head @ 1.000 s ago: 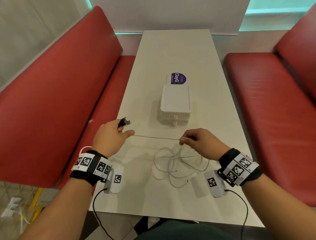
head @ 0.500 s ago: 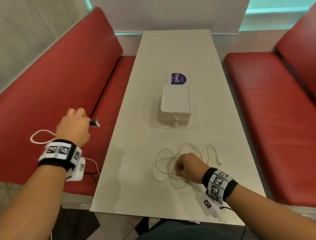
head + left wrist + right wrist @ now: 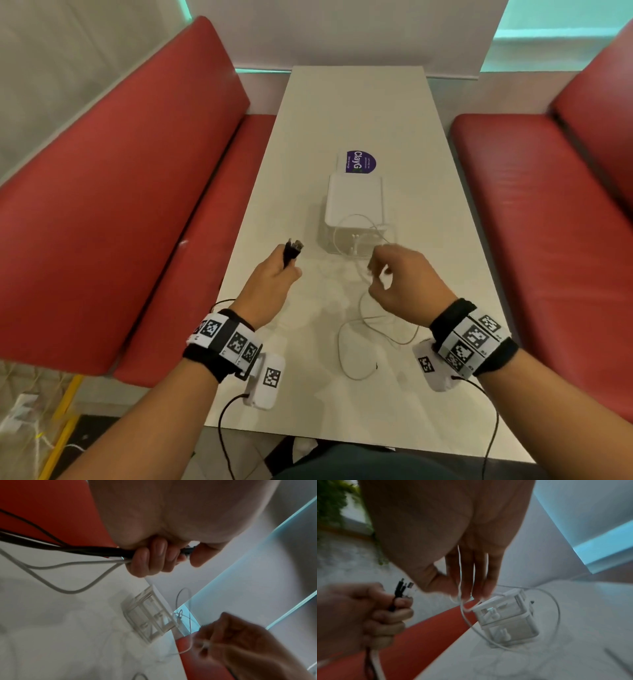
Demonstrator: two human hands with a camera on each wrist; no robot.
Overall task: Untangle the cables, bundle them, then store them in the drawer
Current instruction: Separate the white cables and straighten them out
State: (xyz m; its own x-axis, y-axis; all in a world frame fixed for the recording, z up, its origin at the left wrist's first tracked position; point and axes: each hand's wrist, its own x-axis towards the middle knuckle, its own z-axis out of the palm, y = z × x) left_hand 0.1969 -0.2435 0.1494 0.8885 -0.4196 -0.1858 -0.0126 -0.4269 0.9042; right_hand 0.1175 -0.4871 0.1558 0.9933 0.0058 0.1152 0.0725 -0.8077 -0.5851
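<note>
Hands apart, both just in front of drawer box (image 3: pixel 354 205) on worktop (image 3: pixel 356 113). Left hand (image 3: pixel 270 284) fisted round black + white cable bundle (image 3: pixel 96 553), plugs up. Right hand (image 3: pixel 407 284) pinches thin white cable (image 3: pixel 359 329); rest lies looped on worktop nearer than box, one loop lifted in front of box.

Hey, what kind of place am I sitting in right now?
Probably a diner or café booth: red padded bench seats face each other across a long white table, which has a purple sticker on it.

I'm sitting in a diner-style booth: red padded seats (image 3: pixel 113 192) flank my long white bench (image 3: pixel 356 113).
</note>
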